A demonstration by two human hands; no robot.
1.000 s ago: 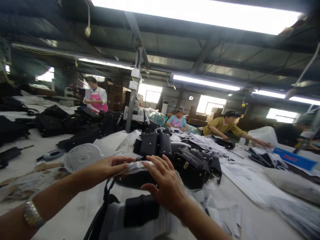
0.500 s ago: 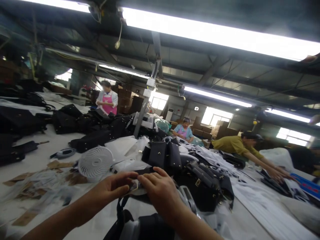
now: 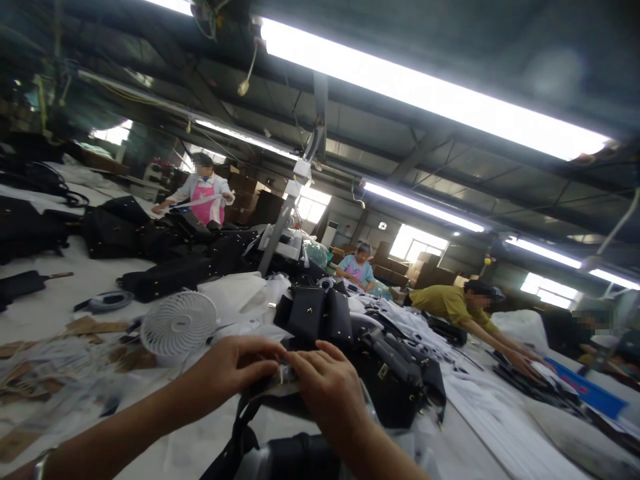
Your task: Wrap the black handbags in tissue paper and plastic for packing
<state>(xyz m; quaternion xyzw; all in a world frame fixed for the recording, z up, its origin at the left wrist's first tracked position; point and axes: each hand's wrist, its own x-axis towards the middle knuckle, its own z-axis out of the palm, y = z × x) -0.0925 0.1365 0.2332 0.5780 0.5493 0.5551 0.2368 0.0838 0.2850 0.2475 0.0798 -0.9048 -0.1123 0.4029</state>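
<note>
My left hand (image 3: 237, 367) and my right hand (image 3: 330, 387) meet at the fingertips in front of me. Both are closed at the end of a dark bag strap (image 3: 245, 415), where a small shiny, film-like bit (image 3: 285, 375) shows between the fingers. The exact grip is partly hidden behind the fingers and blurred. From there the strap curves down to a black bag (image 3: 303, 457), lying low in the view below my right wrist, with grey-white wrapping beside it.
A white fan (image 3: 179, 323) stands left of my hands, near brown paper and plastic scraps (image 3: 60, 380). Black bags (image 3: 305, 313) crowd the table ahead. Two people in pink aprons work farther back. To the right, a person in a yellow-green top leans over the table near a blue box (image 3: 587, 388).
The view has shifted and tilted slightly. My hands stay together at the strap. At the far left, the aproned person now stretches out a white strip; the person at right still reaches forward.
</note>
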